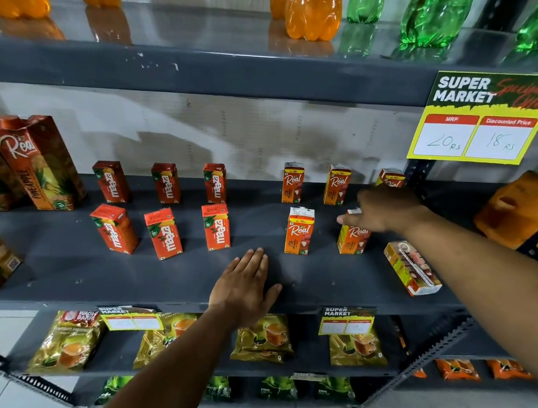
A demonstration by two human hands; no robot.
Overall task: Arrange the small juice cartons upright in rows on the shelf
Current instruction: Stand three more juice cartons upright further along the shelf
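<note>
Several small red Maaza cartons (215, 227) stand upright in two rows on the grey shelf (319, 283). To their right stand small orange Real cartons (299, 231) in two rows. My right hand (387, 211) grips the top of the front-row Real carton (353, 242), which stands upright. Another Real carton (411, 270) lies on its side at the right, straw side up. A back-row Real carton (391, 178) is partly hidden behind my right hand. My left hand (247, 286) rests flat on the shelf's front, fingers spread, holding nothing.
Large Real pineapple cartons (37, 164) stand at the shelf's left end. Orange and green bottles (312, 9) line the shelf above. A yellow price sign (482, 125) hangs at upper right. An orange pack (527, 207) sits at far right. Tea packets (262, 336) fill the shelf below.
</note>
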